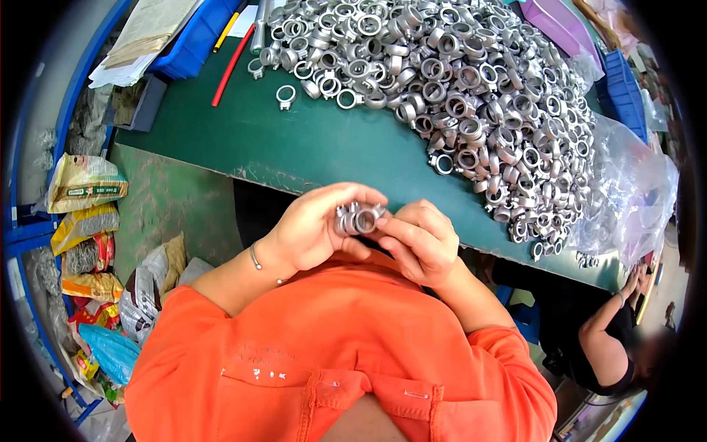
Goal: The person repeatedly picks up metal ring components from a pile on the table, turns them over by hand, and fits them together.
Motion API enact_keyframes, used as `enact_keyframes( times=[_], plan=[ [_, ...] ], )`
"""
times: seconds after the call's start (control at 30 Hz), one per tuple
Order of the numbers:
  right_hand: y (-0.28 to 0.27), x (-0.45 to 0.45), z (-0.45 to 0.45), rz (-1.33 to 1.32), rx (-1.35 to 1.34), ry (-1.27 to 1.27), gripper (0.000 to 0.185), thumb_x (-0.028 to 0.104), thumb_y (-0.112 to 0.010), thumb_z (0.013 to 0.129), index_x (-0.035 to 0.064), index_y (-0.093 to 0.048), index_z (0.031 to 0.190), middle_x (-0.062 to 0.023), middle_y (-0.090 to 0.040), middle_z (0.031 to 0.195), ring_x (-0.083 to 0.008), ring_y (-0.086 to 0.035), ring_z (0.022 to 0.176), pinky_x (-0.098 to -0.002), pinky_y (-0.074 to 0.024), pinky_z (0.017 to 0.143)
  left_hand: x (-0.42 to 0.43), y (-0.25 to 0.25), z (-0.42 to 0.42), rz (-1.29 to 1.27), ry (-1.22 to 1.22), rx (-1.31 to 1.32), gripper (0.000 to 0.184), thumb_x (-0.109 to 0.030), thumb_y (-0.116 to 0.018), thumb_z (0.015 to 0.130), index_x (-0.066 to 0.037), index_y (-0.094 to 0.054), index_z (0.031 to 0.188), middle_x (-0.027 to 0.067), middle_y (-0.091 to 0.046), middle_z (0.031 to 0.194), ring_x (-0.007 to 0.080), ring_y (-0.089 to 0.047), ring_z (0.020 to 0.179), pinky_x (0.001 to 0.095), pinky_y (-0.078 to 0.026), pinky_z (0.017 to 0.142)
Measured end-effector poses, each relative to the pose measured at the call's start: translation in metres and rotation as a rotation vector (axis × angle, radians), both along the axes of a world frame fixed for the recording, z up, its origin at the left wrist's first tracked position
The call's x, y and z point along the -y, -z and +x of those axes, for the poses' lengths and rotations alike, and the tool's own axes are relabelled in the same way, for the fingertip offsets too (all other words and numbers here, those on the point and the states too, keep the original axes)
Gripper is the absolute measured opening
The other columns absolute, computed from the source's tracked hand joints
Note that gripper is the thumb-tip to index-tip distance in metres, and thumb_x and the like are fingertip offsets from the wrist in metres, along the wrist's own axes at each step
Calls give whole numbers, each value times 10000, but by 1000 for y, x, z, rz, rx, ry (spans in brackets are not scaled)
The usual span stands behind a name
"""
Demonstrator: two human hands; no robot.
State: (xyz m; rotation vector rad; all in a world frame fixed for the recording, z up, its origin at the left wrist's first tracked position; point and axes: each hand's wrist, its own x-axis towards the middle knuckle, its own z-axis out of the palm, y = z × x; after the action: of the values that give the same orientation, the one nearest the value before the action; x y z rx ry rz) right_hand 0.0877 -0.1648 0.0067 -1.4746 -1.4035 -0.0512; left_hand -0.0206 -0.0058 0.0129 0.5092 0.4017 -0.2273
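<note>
Over the table's front edge, my left hand (305, 225) has its fingers curled around a few small grey metal ring fittings (359, 219). They sit bunched together, so I cannot tell how many there are. My right hand (421, 241) meets them from the other side, its thumb and fingertips pinched at the edge of the nearest ring. A large heap of similar metal rings (460, 103), some with small lugs, covers the far and right parts of the green table (213, 140). One loose ring (286, 96) lies apart at the heap's left side.
A red stick (233, 65), a yellow pen (226, 32) and a blue bin (197, 40) are at the table's far left. Clear plastic sheeting (626, 188) lies at the right. Bags (88, 184) fill the left shelf. Another person (604, 346) sits at the right.
</note>
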Motion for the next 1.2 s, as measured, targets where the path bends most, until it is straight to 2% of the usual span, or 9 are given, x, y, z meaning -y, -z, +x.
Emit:
enact_keyframes(
  times=[0.23, 0.43, 0.57, 0.73, 0.8, 0.9, 0.97, 1.1, 1.2],
  plan=[
    [-2, 13, 26, -506, 259, 564, 267, 37, -624, 772, 12, -552, 1028, -115, -521, 748, -295, -551, 627, -361, -464, 552, -2, 41, -15, 178, 352, -147, 212, -67, -549, 864, 31, -559, 1052, 130, -609, 932, 165, -619, 766, 261, -532, 579],
    [4, 16, 22, -439, 150, 647, 278, 70, -624, 770, 11, -524, 1023, -129, -533, 780, -295, -569, 682, -368, -475, 583, 9, 111, 25, 116, -119, -162, 328, -253, -470, 919, -64, -502, 1185, 110, -557, 1142, 229, -550, 1018, 353, -484, 840],
    [-4, 21, 22, -650, 262, 665, 236, -1, -616, 733, 22, -540, 955, -112, -528, 799, -293, -561, 678, -360, -472, 585, 4, 147, 30, -21, -47, -209, 450, -373, -463, 902, -75, -460, 1239, 93, -529, 1190, 259, -514, 1076, 403, -440, 907],
    [-10, 22, 16, -343, -87, 378, 143, -10, -640, 752, 8, -555, 865, -122, -554, 887, -230, -567, 685, -296, -464, 573, 5, 175, 29, 35, 201, -269, 343, -334, -496, 897, -118, -519, 1161, 62, -555, 1117, 221, -532, 982, 373, -455, 822],
    [1, 25, 14, -266, -545, 201, 78, 8, -597, 835, -11, -546, 891, -123, -584, 1006, -147, -599, 757, -254, -489, 613, 16, 179, 29, 803, 362, 116, 385, -314, -511, 888, -99, -521, 1207, 86, -561, 1155, 217, -507, 1014, 348, -419, 867],
    [-6, 23, 9, -118, -1186, 37, 70, 30, -566, 869, -23, -542, 907, -114, -589, 996, -131, -600, 760, -236, -506, 631, 22, 140, 19, 1067, 567, 115, 377, -284, -553, 872, -45, -548, 1163, 130, -562, 1160, 240, -524, 1021, 311, -413, 879],
    [-3, 24, 10, -111, -1205, -5, 75, 43, -535, 894, -29, -534, 913, -116, -591, 987, -129, -601, 782, -234, -519, 653, 21, 94, 10, 1511, 611, 267, 258, -118, -602, 825, -14, -575, 1059, 104, -604, 995, 233, -565, 926, 326, -450, 813],
    [7, 24, 9, 13, -1207, -82, 92, 42, -571, 872, -21, -517, 910, -138, -594, 975, -138, -604, 790, -244, -523, 665, 5, 18, 7, 1126, 718, 531, 165, -96, -585, 841, 21, -614, 954, 91, -638, 896, 180, -608, 827, 288, -479, 728],
    [9, 16, 1, 99, -1049, -74, 172, 6, -615, 831, -16, -475, 928, -153, -593, 980, -148, -606, 808, -254, -524, 682, 7, -13, 10, 576, 326, 101, 132, -116, -571, 880, -4, -630, 917, 48, -636, 831, 77, -585, 685, 201, -472, 602]
  ],
)
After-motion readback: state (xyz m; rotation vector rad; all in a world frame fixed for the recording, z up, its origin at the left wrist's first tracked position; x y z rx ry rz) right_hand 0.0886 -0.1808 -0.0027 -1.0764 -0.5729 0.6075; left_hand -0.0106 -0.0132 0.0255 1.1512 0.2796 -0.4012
